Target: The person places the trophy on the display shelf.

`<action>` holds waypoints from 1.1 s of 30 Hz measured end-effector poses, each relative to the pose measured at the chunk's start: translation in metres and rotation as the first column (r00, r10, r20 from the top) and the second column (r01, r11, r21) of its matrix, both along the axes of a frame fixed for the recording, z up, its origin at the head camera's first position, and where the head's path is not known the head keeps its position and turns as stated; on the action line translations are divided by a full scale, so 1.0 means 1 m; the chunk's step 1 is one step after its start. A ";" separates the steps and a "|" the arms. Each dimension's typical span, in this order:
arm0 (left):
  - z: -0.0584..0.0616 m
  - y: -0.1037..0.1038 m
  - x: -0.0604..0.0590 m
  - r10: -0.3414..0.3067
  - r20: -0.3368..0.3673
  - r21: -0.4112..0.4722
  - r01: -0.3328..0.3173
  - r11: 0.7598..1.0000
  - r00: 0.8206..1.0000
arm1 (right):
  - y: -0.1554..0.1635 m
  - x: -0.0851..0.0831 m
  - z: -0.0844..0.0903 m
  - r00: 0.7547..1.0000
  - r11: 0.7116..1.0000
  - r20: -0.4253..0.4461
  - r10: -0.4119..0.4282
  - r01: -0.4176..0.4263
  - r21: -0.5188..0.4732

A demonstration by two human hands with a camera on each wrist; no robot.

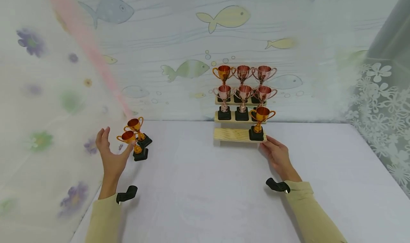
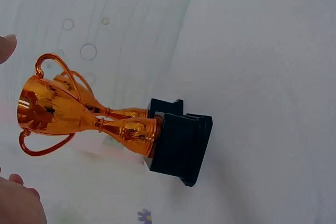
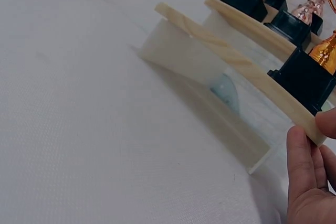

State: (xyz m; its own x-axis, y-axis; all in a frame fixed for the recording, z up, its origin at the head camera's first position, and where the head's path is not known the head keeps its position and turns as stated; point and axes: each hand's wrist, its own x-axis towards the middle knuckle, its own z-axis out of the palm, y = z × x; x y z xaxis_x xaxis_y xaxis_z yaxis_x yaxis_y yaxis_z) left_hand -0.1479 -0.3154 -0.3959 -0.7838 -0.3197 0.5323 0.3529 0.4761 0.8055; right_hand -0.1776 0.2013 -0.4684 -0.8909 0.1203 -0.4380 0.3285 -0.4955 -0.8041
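Note:
Two small gold trophy cups stand at the left of the table, the front trophy (image 1: 137, 149) overlapping the rear trophy (image 1: 134, 125). Around the front one my left hand (image 1: 112, 154) is spread, thumb and fingers wide apart; the left wrist view shows gaps between them and the gold cup (image 2: 50, 106). My right hand (image 1: 278, 156) pinches the right end of the wooden display shelf's lowest step (image 1: 232, 134), thumb above and fingers beneath the board edge (image 3: 241, 66). Just beside that thumb sits a gold trophy (image 1: 257, 126) on its black base (image 3: 304, 80).
Rose-coloured trophies (image 1: 243, 93) fill the middle step, with more trophies (image 1: 242, 72), one gold at the left, on the top step. Behind the white table (image 1: 192, 186) hangs a fish-patterned curtain (image 1: 179, 40). A flowered curtain (image 1: 48, 129) runs along the left.

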 end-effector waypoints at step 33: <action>-0.044 -0.025 -0.038 -0.042 0.193 0.418 -0.044 0.907 0.980 | 0.001 0.001 0.004 1.000 1.000 -0.001 0.012 -0.012 -0.016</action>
State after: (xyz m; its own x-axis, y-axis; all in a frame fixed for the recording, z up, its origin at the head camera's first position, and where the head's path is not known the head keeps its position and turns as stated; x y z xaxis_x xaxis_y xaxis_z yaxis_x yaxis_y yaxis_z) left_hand -0.1858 -0.3407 -0.4404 -0.8569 -0.4801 0.1879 0.1704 0.0803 0.9821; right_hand -0.1766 0.2026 -0.4642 -0.8927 0.1026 -0.4388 0.3336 -0.5043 -0.7965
